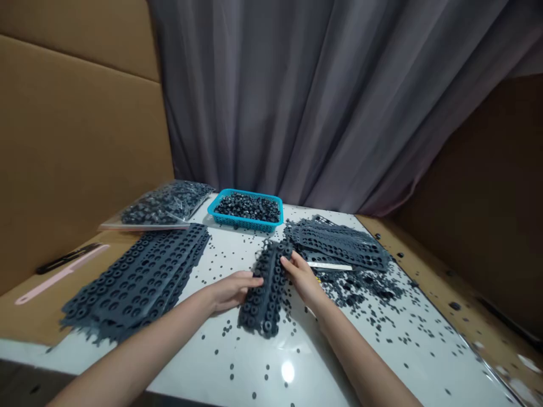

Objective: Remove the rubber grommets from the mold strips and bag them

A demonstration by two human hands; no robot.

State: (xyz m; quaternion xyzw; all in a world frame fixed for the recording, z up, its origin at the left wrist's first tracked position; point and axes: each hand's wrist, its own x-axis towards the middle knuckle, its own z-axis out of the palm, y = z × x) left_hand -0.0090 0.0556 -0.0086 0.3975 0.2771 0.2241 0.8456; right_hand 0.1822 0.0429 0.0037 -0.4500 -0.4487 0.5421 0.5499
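Note:
Between my hands is a dark grey moulded rubber sheet (pixel 265 294), folded or curved along its length, with rows of round ring-shaped pieces on it. My left hand (pixel 233 289) grips its left edge, thumb and fingers closed on it. At the upper right edge, my right hand (pixel 302 276) pinches the same sheet near its far end. Part of the fingers of both hands is hidden behind the sheet. A thin white stick (pixel 330 265) lies just beyond my right hand.
Stacked moulded sheets (pixel 136 277) lie at left, below a clear bag (pixel 165 203) of small black parts. A blue basket (pixel 246 224) holds similar parts. More perforated sheets (pixel 339 243) and scattered black bits (pixel 360 291) lie right. A pink strip (pixel 61 275) and black cutter (pixel 68 258) rest far left.

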